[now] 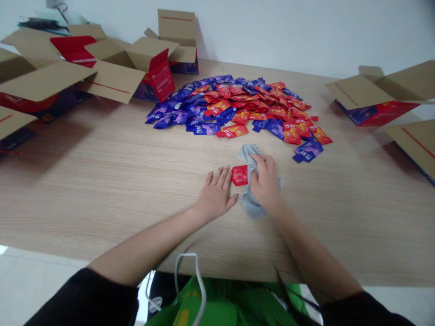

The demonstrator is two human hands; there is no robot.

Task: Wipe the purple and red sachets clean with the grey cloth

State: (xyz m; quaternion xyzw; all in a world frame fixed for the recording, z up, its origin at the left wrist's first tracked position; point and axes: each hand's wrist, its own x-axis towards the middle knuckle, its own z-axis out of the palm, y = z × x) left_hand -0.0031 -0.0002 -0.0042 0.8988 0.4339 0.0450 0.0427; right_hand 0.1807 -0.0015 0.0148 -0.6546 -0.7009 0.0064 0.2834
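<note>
Here the right hand point(267, 183) is closed on a grey cloth point(252, 203) and presses it down on the table point(102, 181). The left hand point(217, 194) lies flat and open, holding nothing, with its fingertips touching a red packet point(239, 175). The packet sits between the two hands, and the cloth touches its right edge.

The packet could slide away if the cloth pushes it, because only fingertips keep it still. The cloth is loose and floppy, so it could bunch up and cover the packet.

Farther off is a big pile point(238, 106) of red and purple packets. One purple packet point(307, 151) lies near the right hand, and a wide rub could knock it. Open boxes point(112, 68) stand far to the left and more boxes point(384, 97) to the right, well apart from the hands. Nothing stands between the hands and the pile.
</note>
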